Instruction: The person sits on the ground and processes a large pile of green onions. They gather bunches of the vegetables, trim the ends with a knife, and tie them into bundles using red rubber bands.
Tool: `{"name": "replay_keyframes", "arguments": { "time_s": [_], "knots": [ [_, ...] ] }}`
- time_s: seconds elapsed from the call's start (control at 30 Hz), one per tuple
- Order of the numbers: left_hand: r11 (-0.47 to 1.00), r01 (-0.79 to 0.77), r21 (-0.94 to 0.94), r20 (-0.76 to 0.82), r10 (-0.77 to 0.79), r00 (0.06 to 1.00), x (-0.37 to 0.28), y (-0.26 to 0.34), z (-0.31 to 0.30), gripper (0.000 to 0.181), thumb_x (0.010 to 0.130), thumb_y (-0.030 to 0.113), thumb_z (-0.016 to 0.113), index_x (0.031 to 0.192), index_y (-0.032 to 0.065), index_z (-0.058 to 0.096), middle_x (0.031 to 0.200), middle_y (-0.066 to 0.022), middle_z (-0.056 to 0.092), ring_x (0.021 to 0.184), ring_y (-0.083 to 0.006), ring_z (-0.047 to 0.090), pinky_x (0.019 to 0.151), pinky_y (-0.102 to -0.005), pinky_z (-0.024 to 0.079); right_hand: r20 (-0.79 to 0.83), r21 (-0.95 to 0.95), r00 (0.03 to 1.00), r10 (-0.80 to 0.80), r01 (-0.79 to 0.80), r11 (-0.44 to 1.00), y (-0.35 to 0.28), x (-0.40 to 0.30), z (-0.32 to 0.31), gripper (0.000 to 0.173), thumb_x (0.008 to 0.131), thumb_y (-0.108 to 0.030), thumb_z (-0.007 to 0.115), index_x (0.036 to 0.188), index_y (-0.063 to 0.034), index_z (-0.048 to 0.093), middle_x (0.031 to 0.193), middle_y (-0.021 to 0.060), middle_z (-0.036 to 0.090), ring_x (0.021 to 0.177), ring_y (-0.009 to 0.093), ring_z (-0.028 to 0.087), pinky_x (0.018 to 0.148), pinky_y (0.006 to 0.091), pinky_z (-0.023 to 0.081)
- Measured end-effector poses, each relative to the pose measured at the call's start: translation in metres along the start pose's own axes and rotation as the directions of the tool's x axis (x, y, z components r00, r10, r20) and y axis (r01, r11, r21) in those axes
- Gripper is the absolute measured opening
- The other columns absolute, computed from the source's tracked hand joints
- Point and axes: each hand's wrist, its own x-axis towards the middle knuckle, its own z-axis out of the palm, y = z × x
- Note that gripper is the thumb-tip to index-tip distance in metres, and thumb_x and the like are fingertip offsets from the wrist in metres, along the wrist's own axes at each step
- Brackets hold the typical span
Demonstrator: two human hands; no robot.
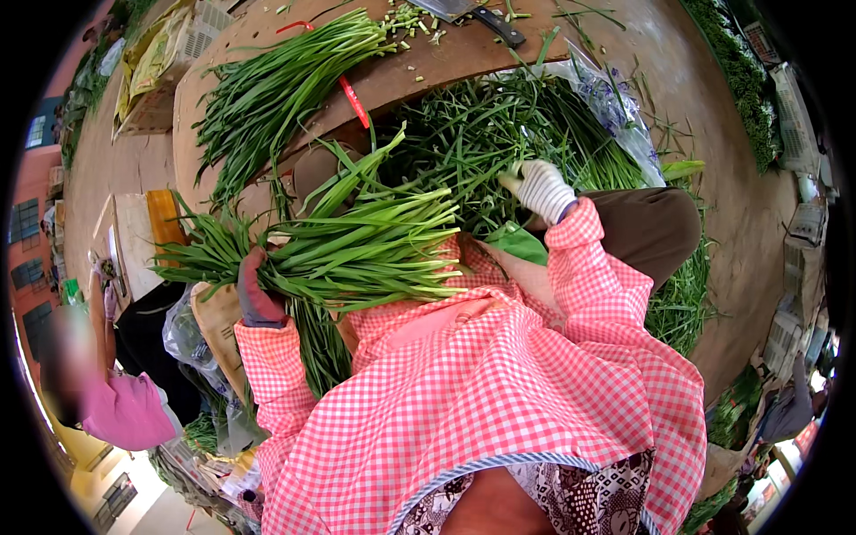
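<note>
A bunch of long green leafy stalks, like garlic chives [374, 244], lies across my lap with its pale cut ends to the right. My left hand [259, 287], in a dark and red glove, is closed around its leafy end. In a striped knit glove, my right hand [540, 189] hovers over or touches a heap of loose green leaves [461, 147]; its fingers are curled, and I cannot tell whether they pinch a leaf. Past my left hand, a second bunch of stalks [294, 87] rests on a wooden board [194, 127], with a red strap [353, 100] beneath it.
A knife with a black handle [498, 25] lies on the board beside chopped stem ends [414, 20]. Clear printed plastic [612, 100] edges the heap. A co-worker in a pink top [130, 411] sits at left, near a wooden box [137, 241]. Plastic crates [796, 120] line the right.
</note>
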Motion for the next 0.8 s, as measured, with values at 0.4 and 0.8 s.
{"name": "replay_keyframes", "arguments": {
  "time_s": [0.4,0.8],
  "knots": [
    [0.999,-0.034,0.037,0.001,0.034,0.999,0.008,0.0,-0.014,0.02,0.087,0.02,0.054,0.093,0.0006,0.056,0.094,-0.0084,0.06,0.086,-0.0191,0.059,0.079,-0.0333,0.049,0.03,-0.091,0.902,-0.431,0.432,0.897,-0.081,0.064,0.054,0.028,0.085,-0.027,0.05,0.085,-0.0027,0.063,0.077,0.0204,0.063,0.074,0.036,0.062,0.07,0.0433,0.05],
    [0.999,0.036,-0.007,0.008,-0.036,0.999,0.012,-0.009,-0.03,0.027,0.089,0.022,0.049,0.099,-0.0018,0.058,0.094,-0.0101,0.062,0.088,-0.0191,0.059,0.081,-0.0325,0.048,0.087,0.111,0.966,-0.245,0.235,0.966,-0.071,0.038,-0.005,0.076,0.069,-0.051,0.067,0.124,-0.0014,0.05,0.102,0.0235,0.062,0.094,0.035,0.061,0.084,0.0394,0.047]
  ]
}}
